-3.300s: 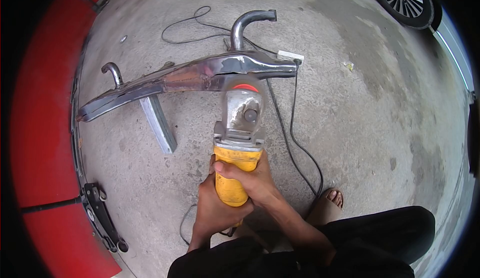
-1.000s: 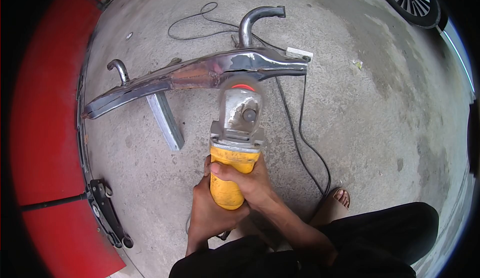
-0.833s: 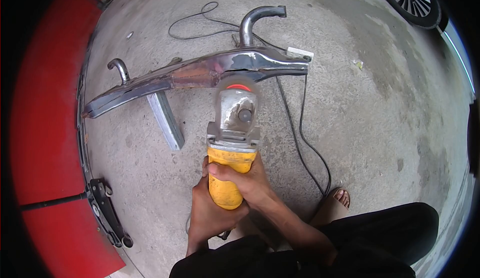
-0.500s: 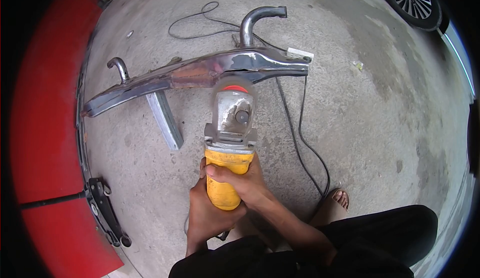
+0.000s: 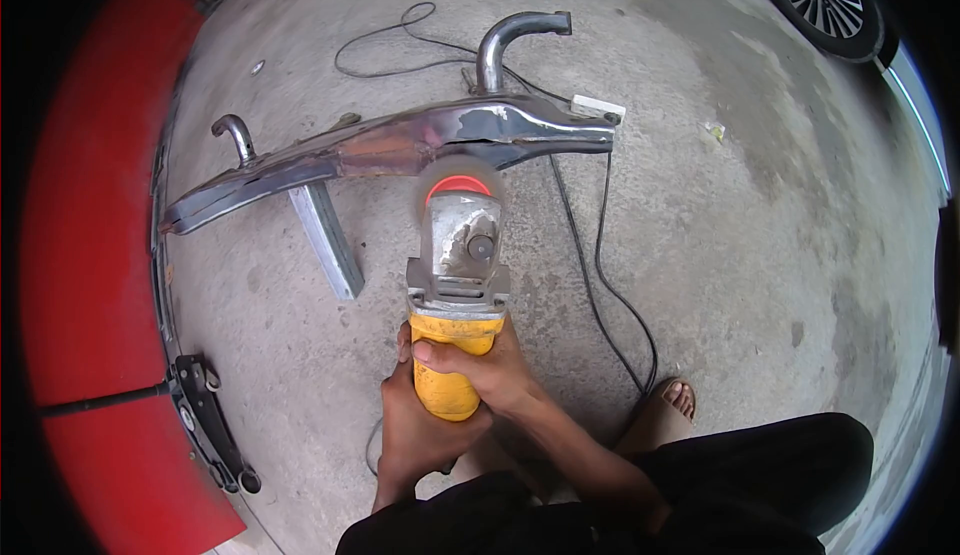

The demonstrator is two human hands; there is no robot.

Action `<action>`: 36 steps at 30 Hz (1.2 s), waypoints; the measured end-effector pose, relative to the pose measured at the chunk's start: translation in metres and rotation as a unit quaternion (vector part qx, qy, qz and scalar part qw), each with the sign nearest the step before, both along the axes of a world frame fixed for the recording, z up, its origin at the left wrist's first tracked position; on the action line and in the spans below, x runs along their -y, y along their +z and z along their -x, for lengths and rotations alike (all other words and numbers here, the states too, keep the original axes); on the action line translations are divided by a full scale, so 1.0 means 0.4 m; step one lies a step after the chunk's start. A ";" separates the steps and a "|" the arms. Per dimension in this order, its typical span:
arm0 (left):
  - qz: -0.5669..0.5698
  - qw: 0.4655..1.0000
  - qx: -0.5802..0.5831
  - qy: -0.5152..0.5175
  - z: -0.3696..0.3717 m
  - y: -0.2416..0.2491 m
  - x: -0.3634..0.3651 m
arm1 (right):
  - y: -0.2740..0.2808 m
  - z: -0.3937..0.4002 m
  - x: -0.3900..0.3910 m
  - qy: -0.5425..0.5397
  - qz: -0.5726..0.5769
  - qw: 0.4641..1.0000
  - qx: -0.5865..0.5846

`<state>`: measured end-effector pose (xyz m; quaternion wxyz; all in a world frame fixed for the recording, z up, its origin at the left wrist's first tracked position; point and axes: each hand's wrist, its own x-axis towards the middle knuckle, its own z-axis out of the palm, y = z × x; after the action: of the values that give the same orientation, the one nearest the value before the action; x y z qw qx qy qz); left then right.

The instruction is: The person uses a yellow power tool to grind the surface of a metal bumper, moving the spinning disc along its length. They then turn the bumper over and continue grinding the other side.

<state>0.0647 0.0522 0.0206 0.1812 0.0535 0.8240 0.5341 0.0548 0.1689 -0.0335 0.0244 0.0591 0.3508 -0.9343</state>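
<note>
Both my hands are wrapped round the yellow body of an angle grinder [image 5: 460,235]. My left hand [image 5: 425,425] grips it low on the left side. Higher up on the right, my right hand [image 5: 490,365] holds it, with the thumb lying across the yellow casing. A round blurred disc with a red-orange centre [image 5: 460,187] shows at the tool's far end, its edge overlapping the near side of a long metal beam [image 5: 390,145]. The beam has bare shiny patches, a reddish-brown section and two curved pipes standing up from it.
A square metal tube [image 5: 328,245] reaches from under the beam toward me. Black cable [image 5: 600,245] loops over the concrete floor to a white power strip [image 5: 598,108]. A red metal structure [image 5: 90,205] with a black jack-like tool [image 5: 212,425] lies left; a car wheel [image 5: 822,0] stands back right.
The grinder head has tilted slightly, so more of the red-orange disc centre shows. My hands keep the same grip, and the beam stays in place.
</note>
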 end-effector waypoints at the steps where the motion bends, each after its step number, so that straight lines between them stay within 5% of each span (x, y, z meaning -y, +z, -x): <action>1: 0.000 1.000 0.001 0.001 -0.004 -0.015 0.007 | -0.008 -0.001 0.002 0.001 0.000 1.000 0.001; 7: 0.066 0.998 -0.019 -0.005 -0.017 -0.067 0.012 | -0.074 -0.010 -0.003 0.016 0.074 0.994 -0.076; 9: 0.101 0.982 -0.147 -0.064 -0.012 -0.102 0.013 | -0.083 -0.015 -0.016 0.018 0.123 0.987 -0.101; 13: 0.139 0.984 -0.089 -0.062 -0.012 -0.080 -0.010 | -0.092 -0.017 -0.029 -0.009 0.140 0.981 -0.131; 36: 0.185 0.960 -0.191 -0.092 -0.018 -0.139 -0.015 | -0.122 -0.014 -0.040 0.009 0.155 0.983 -0.100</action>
<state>0.0718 0.0584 -0.0351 0.0755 0.1957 0.9193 0.3331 0.0604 0.1848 -0.0822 0.0065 -0.0421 0.2027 -0.9783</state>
